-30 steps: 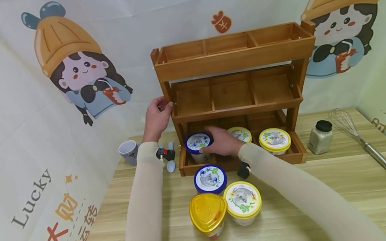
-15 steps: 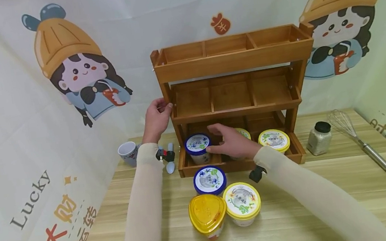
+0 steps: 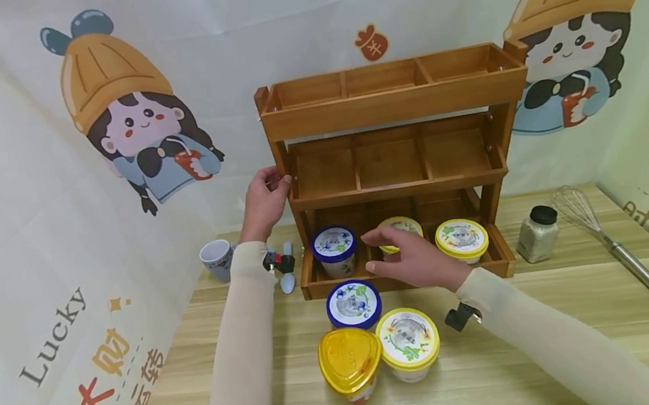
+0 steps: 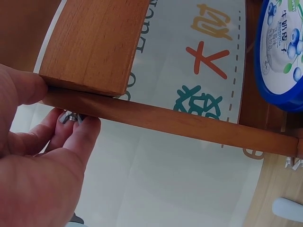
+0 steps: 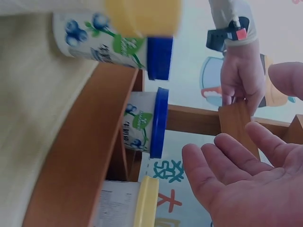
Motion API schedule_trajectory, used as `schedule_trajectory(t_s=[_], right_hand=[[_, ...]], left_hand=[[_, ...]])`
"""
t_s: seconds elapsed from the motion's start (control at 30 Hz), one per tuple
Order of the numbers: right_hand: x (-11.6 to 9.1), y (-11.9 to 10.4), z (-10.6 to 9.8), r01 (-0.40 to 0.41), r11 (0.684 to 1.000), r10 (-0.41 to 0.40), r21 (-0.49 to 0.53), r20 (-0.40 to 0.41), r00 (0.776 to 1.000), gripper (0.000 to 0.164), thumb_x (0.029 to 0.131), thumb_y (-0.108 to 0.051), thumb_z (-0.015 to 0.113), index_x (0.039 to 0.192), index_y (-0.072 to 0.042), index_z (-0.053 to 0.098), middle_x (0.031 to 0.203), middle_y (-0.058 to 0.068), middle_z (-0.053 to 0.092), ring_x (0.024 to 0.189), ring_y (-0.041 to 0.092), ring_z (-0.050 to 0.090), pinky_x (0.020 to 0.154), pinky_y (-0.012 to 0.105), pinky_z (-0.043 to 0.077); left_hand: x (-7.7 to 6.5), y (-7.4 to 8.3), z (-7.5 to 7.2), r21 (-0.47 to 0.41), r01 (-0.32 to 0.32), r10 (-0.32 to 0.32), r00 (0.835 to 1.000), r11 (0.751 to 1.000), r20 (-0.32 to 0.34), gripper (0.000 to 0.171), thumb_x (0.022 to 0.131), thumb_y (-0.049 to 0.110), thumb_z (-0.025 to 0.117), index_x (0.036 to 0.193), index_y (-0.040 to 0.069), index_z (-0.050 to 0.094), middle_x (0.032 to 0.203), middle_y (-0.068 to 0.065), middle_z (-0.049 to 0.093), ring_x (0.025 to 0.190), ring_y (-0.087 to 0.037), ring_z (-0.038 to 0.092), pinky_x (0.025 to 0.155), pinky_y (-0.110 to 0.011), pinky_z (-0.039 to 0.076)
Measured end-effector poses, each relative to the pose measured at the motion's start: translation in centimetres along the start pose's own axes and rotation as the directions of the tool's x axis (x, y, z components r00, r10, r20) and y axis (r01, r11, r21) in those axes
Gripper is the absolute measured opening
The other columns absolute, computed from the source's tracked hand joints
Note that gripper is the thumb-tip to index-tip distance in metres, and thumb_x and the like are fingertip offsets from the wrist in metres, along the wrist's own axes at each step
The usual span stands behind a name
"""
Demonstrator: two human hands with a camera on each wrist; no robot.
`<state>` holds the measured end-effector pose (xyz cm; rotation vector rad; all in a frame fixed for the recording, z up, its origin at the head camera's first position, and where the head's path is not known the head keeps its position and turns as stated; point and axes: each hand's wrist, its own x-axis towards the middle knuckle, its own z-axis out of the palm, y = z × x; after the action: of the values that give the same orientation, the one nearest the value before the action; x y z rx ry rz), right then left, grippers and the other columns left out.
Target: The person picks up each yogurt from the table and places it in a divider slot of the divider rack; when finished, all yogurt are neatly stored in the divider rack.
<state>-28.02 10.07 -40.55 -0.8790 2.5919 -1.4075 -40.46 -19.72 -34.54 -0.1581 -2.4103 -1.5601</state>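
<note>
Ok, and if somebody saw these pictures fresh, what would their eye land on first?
Most likely the three-tier wooden rack in the middle, its left upright gripped by the left hand, while the relaxed right hand hovers by the lidded tubs on the bottom tier. Next come the big cartoon figures on the backdrop, either side of the rack. Nearest the viewer, a yellow triangular-lidded tub stands out on the table.

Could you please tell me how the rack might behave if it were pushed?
The rack should feel stiff, being made of wooden boards, though the wing nut on its side hints that a joint might wobble slightly. The tubs standing low in it probably help against tipping. A firm push could perhaps slide it along the smooth-looking table.
</note>
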Motion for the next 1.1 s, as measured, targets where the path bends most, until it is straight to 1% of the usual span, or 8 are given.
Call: schedule_trajectory(t_s=[0.23,0.33,0.5,0.6,0.73,0.9,1.0,1.1], right_hand=[[-1.9,0.7,0.1,0.013,1.000,-0.014,0.026,0.023,1.000,0.054,0.101,-0.030,0.073,0.147,-0.007,0.056,0.151,0.018,0.059,0.139,0.041,0.059,0.109,0.054,0.055],[-3.0,1.0,-0.2,0.019,1.000,-0.019,0.009,0.035,0.999,0.053,0.101,-0.031,0.073,0.146,-0.008,0.058,0.150,0.017,0.061,0.137,0.041,0.061,0.109,0.053,0.055],[-5.3,1.6,-0.9,-0.008,1.000,0.008,-0.008,0.036,0.999,0.052,0.101,-0.030,0.074,0.146,-0.009,0.059,0.148,0.015,0.064,0.135,0.041,0.062,0.110,0.056,0.053],[-6.1,2.0,-0.7,-0.014,1.000,0.015,-0.010,0.063,0.998,0.053,0.100,-0.029,0.074,0.147,-0.009,0.057,0.149,0.016,0.062,0.135,0.041,0.062,0.110,0.054,0.054],[-6.9,2.6,-0.6,0.012,1.000,-0.011,-0.001,0.083,0.996,0.057,0.100,-0.031,0.074,0.148,-0.007,0.056,0.149,0.019,0.061,0.135,0.041,0.061,0.108,0.050,0.056],[-8.1,3.3,-0.4,0.057,0.998,-0.060,0.029,0.116,0.991,0.063,0.098,-0.027,0.076,0.152,-0.004,0.051,0.153,0.020,0.057,0.140,0.040,0.057,0.107,0.048,0.057],[-8.8,3.7,0.0,0.072,0.995,-0.082,0.063,0.164,0.983,0.071,0.096,-0.026,0.079,0.155,-0.003,0.046,0.158,0.022,0.051,0.143,0.042,0.053,0.108,0.046,0.057],[-9.4,3.8,0.3,0.072,0.994,-0.087,0.083,0.195,0.977,0.083,0.091,-0.028,0.084,0.158,-0.003,0.041,0.162,0.021,0.047,0.145,0.043,0.051,0.108,0.044,0.057]], left_hand=[[-0.1,-0.2,-0.3,-0.010,-0.007,0.007,1.000,1.000,-0.010,0.053,0.107,0.028,0.061,0.151,0.000,0.048,0.147,-0.020,0.057,0.136,-0.035,0.056,0.116,-0.049,0.050],[-0.1,-0.3,-0.3,-0.008,-0.001,0.001,1.000,1.000,-0.018,0.053,0.107,0.027,0.061,0.151,0.000,0.048,0.148,-0.020,0.057,0.136,-0.034,0.056,0.116,-0.048,0.050],[0.1,-0.1,0.1,-0.012,-0.009,0.009,1.000,1.000,0.008,0.054,0.107,0.029,0.061,0.151,0.001,0.048,0.149,-0.019,0.057,0.137,-0.033,0.056,0.115,-0.046,0.050],[0.1,-0.1,-0.2,-0.003,0.005,-0.005,1.000,1.000,-0.006,0.053,0.107,0.029,0.061,0.151,0.002,0.049,0.149,-0.018,0.057,0.137,-0.032,0.057,0.115,-0.045,0.051],[0.2,0.1,0.0,0.007,0.018,-0.018,1.000,1.000,-0.019,0.053,0.108,0.030,0.060,0.152,0.004,0.048,0.149,-0.016,0.057,0.138,-0.031,0.056,0.116,-0.045,0.050],[0.3,-0.1,0.2,0.017,0.013,-0.013,1.000,1.000,0.009,0.054,0.108,0.032,0.060,0.153,0.004,0.047,0.151,-0.017,0.056,0.139,-0.032,0.055,0.117,-0.046,0.049],[0.2,-0.2,0.2,0.020,0.015,-0.015,1.000,1.000,0.004,0.053,0.108,0.031,0.060,0.152,0.004,0.048,0.150,-0.017,0.056,0.139,-0.032,0.056,0.117,-0.046,0.050],[0.1,-0.2,0.1,0.013,0.004,-0.004,1.000,1.000,-0.008,0.053,0.107,0.031,0.061,0.151,0.003,0.049,0.149,-0.018,0.057,0.138,-0.034,0.056,0.116,-0.048,0.050]])
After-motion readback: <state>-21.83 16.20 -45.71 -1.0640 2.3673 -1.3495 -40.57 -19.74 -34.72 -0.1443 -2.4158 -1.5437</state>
